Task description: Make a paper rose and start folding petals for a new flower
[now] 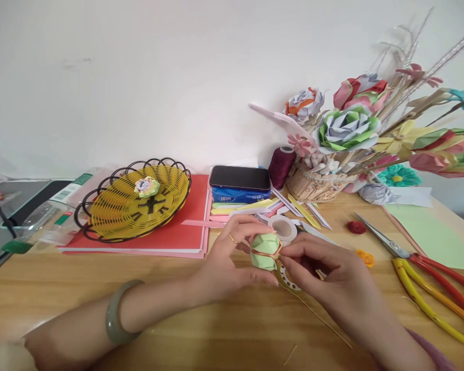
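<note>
A light green folded paper flower (pixel 263 252) lies sideways above the table, with reddish-brown lines running across its petals. My left hand (pixel 222 260) is closed around it, fingers over the top and thumb below. At the flower's right end, the thumb and fingertips of my right hand (pixel 328 270) pinch its narrow base; the exact spot is partly hidden. A thin tan cord (pixel 319 312) trails from beneath the flower towards the lower right. Just behind the hands are a roll of white tape (pixel 283 226) and a white ring with holes (pixel 290 278), partly covered.
A yellow woven basket (pixel 108 216) with a small paper flower (pixel 147 187) sits on red paper (pixel 195 206) at left. Behind are a phone (pixel 239 178), paper strips (pixel 251 207) and a thread spool (pixel 282 167). Scissors (pixel 400 252) and yellow-handled pliers (pixel 421 304) lie right, near a flower arrangement (pixel 348 129).
</note>
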Demonstrator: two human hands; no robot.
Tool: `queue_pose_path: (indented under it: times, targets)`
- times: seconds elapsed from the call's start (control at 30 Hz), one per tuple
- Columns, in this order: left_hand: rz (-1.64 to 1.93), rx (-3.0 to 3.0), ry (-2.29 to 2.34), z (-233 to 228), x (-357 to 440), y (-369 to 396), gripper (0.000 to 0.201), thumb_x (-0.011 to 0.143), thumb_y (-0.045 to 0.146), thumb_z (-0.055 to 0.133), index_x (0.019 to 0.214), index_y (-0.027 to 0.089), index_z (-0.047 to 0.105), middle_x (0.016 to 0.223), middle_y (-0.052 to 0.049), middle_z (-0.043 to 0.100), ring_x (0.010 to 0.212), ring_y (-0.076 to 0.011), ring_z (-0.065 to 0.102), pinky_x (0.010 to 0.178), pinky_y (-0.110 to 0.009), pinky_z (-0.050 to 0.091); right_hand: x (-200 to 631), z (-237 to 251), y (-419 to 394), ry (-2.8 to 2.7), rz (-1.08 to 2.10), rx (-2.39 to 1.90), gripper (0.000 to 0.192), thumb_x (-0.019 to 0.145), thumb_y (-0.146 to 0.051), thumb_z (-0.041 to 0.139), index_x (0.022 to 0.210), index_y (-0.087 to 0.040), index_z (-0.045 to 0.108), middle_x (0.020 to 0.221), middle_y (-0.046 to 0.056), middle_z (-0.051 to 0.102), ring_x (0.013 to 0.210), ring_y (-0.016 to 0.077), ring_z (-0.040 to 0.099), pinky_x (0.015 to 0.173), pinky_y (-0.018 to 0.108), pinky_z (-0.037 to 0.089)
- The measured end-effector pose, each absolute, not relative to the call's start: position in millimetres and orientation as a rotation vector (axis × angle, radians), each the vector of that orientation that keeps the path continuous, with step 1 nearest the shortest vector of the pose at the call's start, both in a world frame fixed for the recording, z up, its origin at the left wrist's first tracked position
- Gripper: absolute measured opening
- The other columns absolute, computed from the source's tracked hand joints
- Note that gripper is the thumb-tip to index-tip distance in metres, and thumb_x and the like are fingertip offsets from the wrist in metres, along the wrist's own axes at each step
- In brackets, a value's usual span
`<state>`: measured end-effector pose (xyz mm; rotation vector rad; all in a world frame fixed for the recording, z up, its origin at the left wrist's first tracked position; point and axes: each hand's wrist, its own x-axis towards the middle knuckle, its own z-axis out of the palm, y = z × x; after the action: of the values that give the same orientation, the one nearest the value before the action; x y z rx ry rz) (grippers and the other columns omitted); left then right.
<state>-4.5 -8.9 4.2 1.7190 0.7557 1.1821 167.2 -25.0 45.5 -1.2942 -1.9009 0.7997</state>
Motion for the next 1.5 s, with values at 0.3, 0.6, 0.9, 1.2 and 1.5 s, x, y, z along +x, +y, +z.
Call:
queue_pose_path:
  times: [0.3, 0.6, 0.9, 1.2, 1.5]
  targets:
    - [1.207, 1.715, 0.833, 3.5, -4.8, -11.3, 0.053, 0.065, 0.030, 0.073, 0.113, 0.035, 0.051, 0.116, -0.004, 0.041, 0.110, -0.0211, 0.045, 0.084, -0.032, 0.048, 167.5, 44.1, -30.9, -1.921, 0.575, -1.189, 0.011, 0.080, -0.017, 0.052, 0.076, -0.020, 0.062, 0.068, 0.001, 0.057, 0.057, 0.0107, 0.051, 0.050, 0.022, 0.040]
    - [1.232, 1.652, 0.811, 3.3, -4.6, -9.9, 0.054, 0.064, 0.025, 0.074, 0.112, 0.035, 0.051, 0.115, -0.003, 0.042, 0.111, -0.0203, 0.045, 0.086, -0.031, 0.047, 169.3, 48.2, -21.4, -1.656, 1.143, -1.255, 0.015, 0.074, -0.036, 0.061, 0.071, -0.022, 0.066, 0.071, 0.002, 0.059, 0.066, 0.0155, 0.052, 0.054, 0.026, 0.039]
    - [1.202, 1.657, 0.812, 3.9, -4.8, -11.4, 0.054, 0.064, 0.025, 0.074, 0.112, 0.035, 0.051, 0.117, -0.003, 0.042, 0.111, -0.0210, 0.045, 0.087, -0.033, 0.047, 170.2, 53.2, -19.2, -1.704, 1.267, -1.226, 0.017, 0.077, -0.035, 0.059, 0.067, -0.021, 0.062, 0.066, -0.001, 0.055, 0.063, 0.0127, 0.047, 0.055, 0.024, 0.036]
    - [1.200, 1.705, 0.807, 2.8, -5.2, -10.4, 0.053, 0.064, 0.026, 0.074, 0.111, 0.036, 0.051, 0.116, -0.003, 0.042, 0.109, -0.0197, 0.046, 0.085, -0.032, 0.048, 178.3, 56.6, -15.1, -1.848, 1.340, -1.162, 0.021, 0.081, -0.034, 0.054, 0.071, -0.023, 0.069, 0.071, 0.000, 0.057, 0.069, 0.0139, 0.050, 0.064, 0.025, 0.039]
    - [1.226, 1.699, 0.721, 3.8, -5.1, -9.9, 0.055, 0.063, 0.025, 0.074, 0.113, 0.035, 0.052, 0.114, -0.004, 0.043, 0.108, -0.0196, 0.046, 0.083, -0.031, 0.050, 179.2, 48.9, -13.4, -1.723, 1.439, -1.226, 0.021, 0.077, -0.039, 0.059, 0.069, -0.022, 0.069, 0.071, 0.000, 0.060, 0.069, 0.0141, 0.050, 0.062, 0.025, 0.039]
